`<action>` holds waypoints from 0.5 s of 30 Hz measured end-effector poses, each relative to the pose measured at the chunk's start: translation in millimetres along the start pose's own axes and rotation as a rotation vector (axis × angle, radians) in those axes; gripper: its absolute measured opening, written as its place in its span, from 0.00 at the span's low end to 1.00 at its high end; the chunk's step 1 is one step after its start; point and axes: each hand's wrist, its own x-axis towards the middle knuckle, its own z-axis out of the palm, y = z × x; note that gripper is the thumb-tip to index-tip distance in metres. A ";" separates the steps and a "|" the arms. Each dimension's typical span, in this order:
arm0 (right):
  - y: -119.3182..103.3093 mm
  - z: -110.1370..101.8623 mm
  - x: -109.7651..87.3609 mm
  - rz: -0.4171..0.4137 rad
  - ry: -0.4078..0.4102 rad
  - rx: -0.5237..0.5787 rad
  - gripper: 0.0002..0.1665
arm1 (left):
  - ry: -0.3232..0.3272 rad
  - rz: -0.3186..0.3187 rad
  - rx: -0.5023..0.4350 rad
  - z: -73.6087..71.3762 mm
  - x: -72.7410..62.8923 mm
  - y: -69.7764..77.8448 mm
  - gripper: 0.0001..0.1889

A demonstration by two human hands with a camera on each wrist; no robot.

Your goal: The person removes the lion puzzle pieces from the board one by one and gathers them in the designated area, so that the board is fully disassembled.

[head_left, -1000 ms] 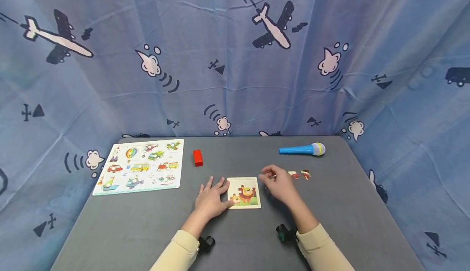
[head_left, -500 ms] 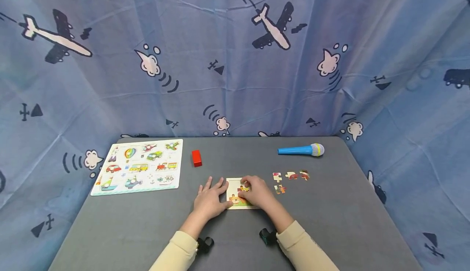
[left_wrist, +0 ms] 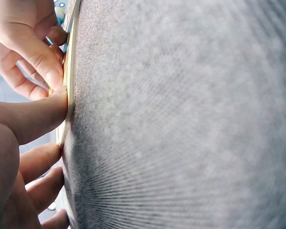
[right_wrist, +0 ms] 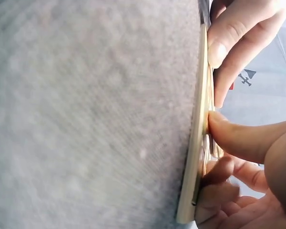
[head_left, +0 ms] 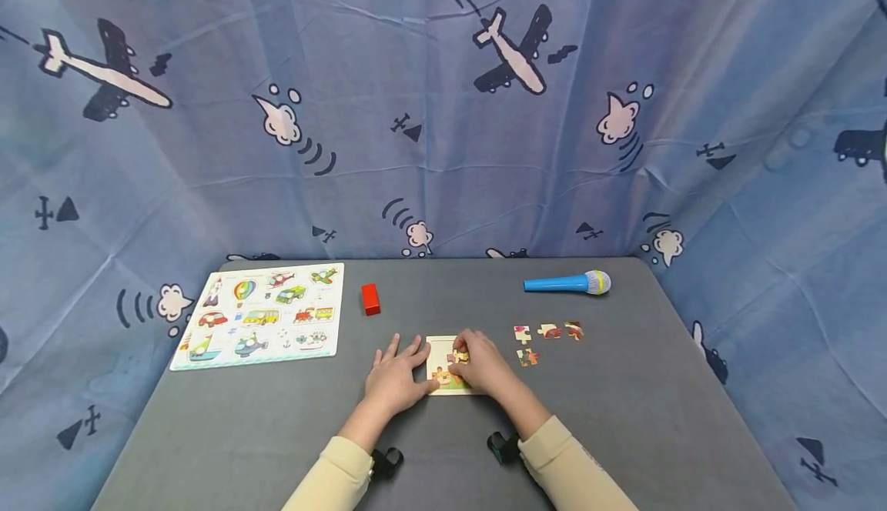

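Note:
A small wooden jigsaw tray with a cartoon animal picture lies flat in the middle of the table. My left hand rests at its left side, fingers spread and straight, thumb over the lower left edge; the left wrist view shows that thumb on the tray's rim. Over the tray's right half, my right hand pinches a jigsaw piece between thumb and fingers. Seen from the right wrist, the thin piece sits at the tray's surface. The right hand hides much of the picture.
Several loose jigsaw pieces lie right of the tray. Behind them is a blue toy microphone. A red block stands behind the left hand, and a white vehicle picture board lies far left. A blue curtain hangs behind the table.
My right hand has moved left from beside the tray onto it, bringing the jigsaw piece, and has uncovered loose pieces on the right. My left hand has stayed in place.

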 end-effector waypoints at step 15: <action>4.8 -6.0 -4.3 0.032 0.073 0.298 0.16 | 0.006 -0.005 -0.010 -0.2 0.7 1.0 0.38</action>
